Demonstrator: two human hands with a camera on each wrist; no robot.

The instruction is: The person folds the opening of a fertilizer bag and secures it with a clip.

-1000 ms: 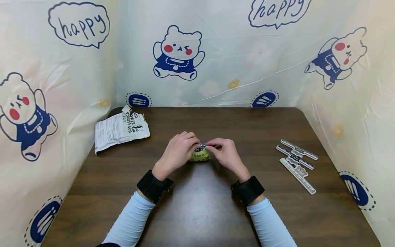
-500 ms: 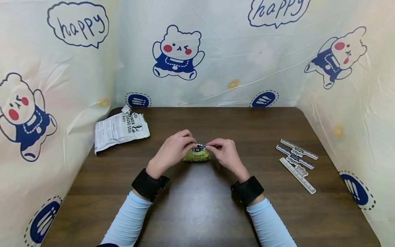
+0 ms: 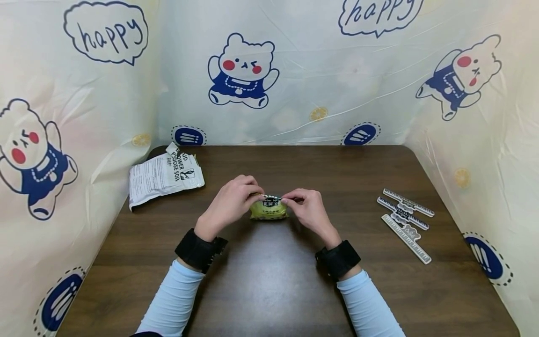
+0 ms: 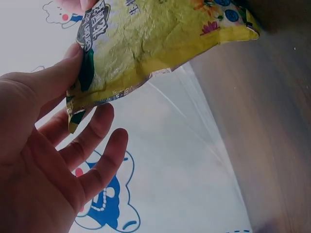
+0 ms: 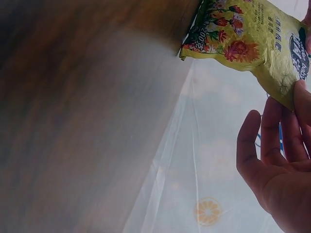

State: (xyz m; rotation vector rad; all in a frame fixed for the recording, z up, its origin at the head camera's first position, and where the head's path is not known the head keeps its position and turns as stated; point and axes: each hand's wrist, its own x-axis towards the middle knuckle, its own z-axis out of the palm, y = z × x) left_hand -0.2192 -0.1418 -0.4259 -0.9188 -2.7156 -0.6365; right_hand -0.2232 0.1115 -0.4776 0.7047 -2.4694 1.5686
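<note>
Yellow-green, the packet (image 3: 269, 212) labelled 花园宝 is over the bench (image 3: 269, 290); we see the left hand (image 3: 229, 202) pinching its ten-o'clock corner, the right hand (image 3: 310, 210) its two-o'clock one, spare fingers (image 4: 106, 165) loosely spread; at ten o'clock from it, a white bag (image 3: 162, 180) reads "SOIL"

Worn on both arms: pale blue, close-fitting sleeves, left sleeve (image 3: 170, 302) and right sleeve (image 3: 370, 304), plain, with fine crosswise wrinkles. Each stops short of the wrist, leaving a narrow strip of my forearm uncovered. Around my wrists: wide matte black bands, left wristband (image 3: 198, 250) and right wristband (image 3: 341, 260), each with a dark, blocky projection on the inner side; finer detail too dark to resolve. My left hand (image 3: 229, 203) and right hand (image 3: 310, 210) are bare, five-fingered, ungloved.
</note>
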